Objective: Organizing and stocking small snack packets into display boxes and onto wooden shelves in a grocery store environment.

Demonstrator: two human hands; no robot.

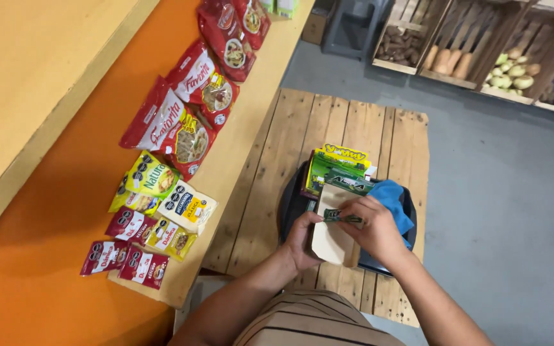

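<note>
Nearest, my left hand (304,238) grips a plain cardboard box (332,238) over the dark bin (290,206); my right hand (374,229) pinches a small green packet (341,218) at its top. I judge unpacking underway: glossy sachets (141,247) and pasta bags (181,125) already line the wooden surface (238,147); green cartons (336,168) remain.

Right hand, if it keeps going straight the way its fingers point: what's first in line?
The right hand points left, toward the left hand. First in line is the small green packet already at its fingers, then the pale cardboard box and the left hand. Depth is unclear.
</note>
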